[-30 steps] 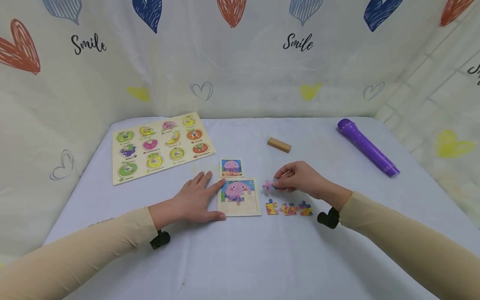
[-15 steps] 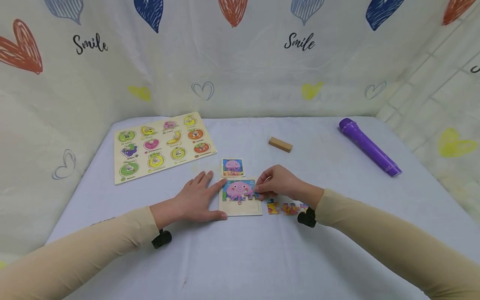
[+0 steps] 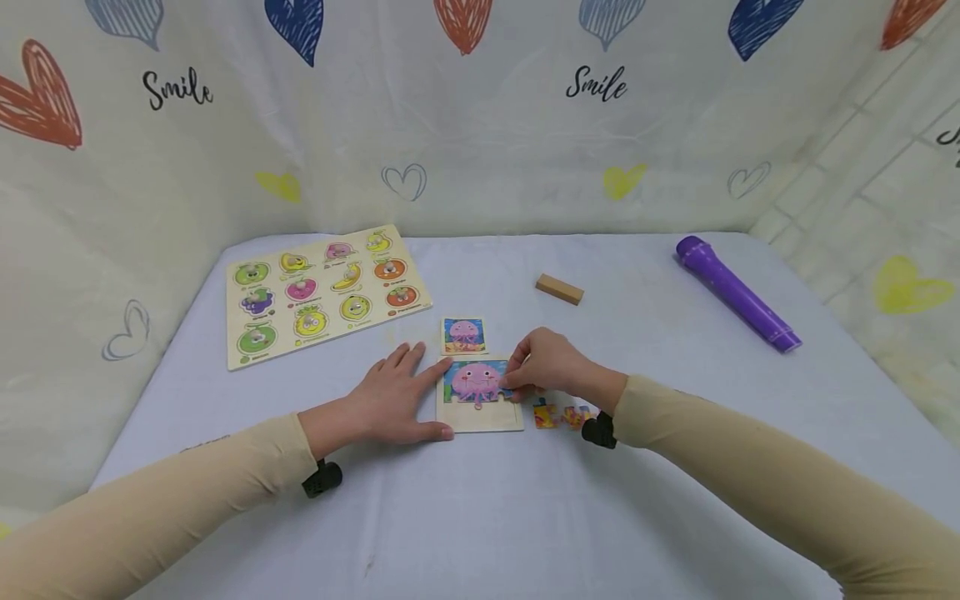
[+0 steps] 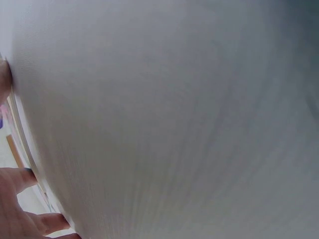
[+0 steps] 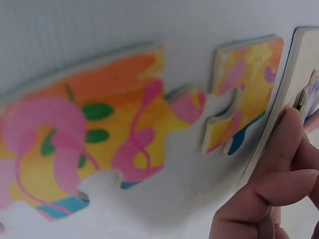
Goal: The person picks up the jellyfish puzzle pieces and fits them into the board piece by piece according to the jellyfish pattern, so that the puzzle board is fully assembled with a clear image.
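A wooden puzzle board (image 3: 480,420) lies mid-table, its upper part filled with a pink jellyfish picture and its lower strip bare. My left hand (image 3: 390,398) rests on the cloth with fingers spread, index fingertip and thumb right at the board's left edge. At the right side of the jellyfish, my right hand (image 3: 550,365) pinches a puzzle piece (image 5: 311,102), mostly hidden by the fingers. Right of the board lie loose orange-and-yellow pieces: one (image 5: 249,84) close to the board's edge, another (image 3: 573,417) beside it, partly covered by the wrist camera.
A small jellyfish card (image 3: 463,335) lies just beyond the board. Behind it on the left is a fruit-picture board (image 3: 330,292). A wooden block (image 3: 559,289) lies at the back, and a purple microphone-shaped tube (image 3: 738,293) at the right.
My right hand has moved left from beside the loose pieces to the board, bringing the piece to the right side of the jellyfish picture. My left hand has stayed in place.
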`<action>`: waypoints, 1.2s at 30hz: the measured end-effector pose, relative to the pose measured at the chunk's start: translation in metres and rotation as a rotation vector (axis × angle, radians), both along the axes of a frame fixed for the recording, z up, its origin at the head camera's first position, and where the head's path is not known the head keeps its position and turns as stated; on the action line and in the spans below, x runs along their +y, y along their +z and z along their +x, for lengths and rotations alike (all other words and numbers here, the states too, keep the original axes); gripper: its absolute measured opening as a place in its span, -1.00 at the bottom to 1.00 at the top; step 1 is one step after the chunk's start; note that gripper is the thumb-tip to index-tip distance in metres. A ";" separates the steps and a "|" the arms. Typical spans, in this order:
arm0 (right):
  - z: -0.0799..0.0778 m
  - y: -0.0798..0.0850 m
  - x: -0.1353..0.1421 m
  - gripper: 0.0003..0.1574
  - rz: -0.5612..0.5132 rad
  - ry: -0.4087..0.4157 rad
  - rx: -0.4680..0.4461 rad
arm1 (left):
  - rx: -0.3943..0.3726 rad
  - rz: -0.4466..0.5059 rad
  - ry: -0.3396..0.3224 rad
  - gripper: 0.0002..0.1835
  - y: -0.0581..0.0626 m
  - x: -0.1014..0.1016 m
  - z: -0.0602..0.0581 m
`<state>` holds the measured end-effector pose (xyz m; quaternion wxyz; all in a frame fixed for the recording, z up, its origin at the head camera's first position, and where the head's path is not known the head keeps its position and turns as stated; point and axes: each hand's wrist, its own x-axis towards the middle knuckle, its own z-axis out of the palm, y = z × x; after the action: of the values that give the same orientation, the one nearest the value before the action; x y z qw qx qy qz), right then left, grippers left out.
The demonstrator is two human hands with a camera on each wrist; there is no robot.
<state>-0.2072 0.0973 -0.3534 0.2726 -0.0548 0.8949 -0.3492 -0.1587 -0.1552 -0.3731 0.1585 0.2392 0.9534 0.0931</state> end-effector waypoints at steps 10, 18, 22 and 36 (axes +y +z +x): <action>0.003 0.003 -0.004 -0.77 0.071 0.015 0.045 | 0.002 0.007 -0.006 0.04 0.000 0.000 0.000; 0.003 0.000 -0.005 -0.65 0.108 0.027 0.087 | 0.009 0.011 -0.005 0.05 0.000 0.000 0.001; 0.003 -0.003 -0.008 -0.61 0.131 0.048 0.113 | 0.006 0.010 -0.008 0.05 0.000 -0.001 0.000; 0.002 -0.001 -0.014 -0.64 0.188 0.098 0.131 | -0.008 0.019 -0.003 0.05 0.001 -0.001 0.000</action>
<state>-0.2047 0.0837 -0.3543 0.2343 -0.0954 0.9358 -0.2455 -0.1589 -0.1557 -0.3717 0.1603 0.2416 0.9515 0.1030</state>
